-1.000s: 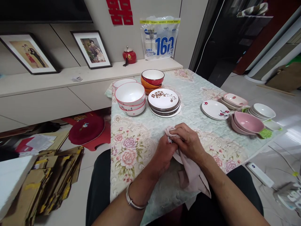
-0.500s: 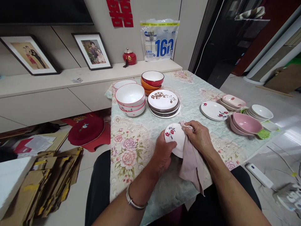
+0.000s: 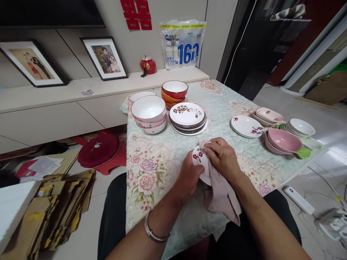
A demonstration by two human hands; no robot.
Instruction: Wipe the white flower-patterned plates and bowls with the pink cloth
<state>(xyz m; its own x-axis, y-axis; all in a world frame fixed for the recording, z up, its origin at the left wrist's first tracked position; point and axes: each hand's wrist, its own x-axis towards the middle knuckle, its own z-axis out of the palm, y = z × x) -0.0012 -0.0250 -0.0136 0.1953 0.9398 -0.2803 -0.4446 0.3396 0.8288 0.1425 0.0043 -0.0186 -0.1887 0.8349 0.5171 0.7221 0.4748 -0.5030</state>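
Note:
My left hand (image 3: 191, 173) grips a small white plate (image 3: 204, 173) with red flowers by its left edge, thumb on its face. The plate is tilted above the table's near edge. In my right hand (image 3: 222, 155) is a pinkish cloth (image 3: 221, 196), pressed against the plate's upper rim and hanging down over its right side. The cloth and my right fingers hide much of the plate. Beyond my hands stands a stack of plates (image 3: 187, 112) with brown flowers.
White bowls (image 3: 149, 110) with pink rims and red and orange bowls (image 3: 175, 90) stand at the back left of the cloth-covered table (image 3: 151, 155). To the right are flowered plates (image 3: 245, 126), pink bowls (image 3: 284, 141) and small white bowls (image 3: 302, 128). Flattened cardboard (image 3: 59, 209) lies on the floor at left.
My right hand and the cloth have moved left across the plate's upper rim, covering more of it. The plate has turned slightly in my left hand.

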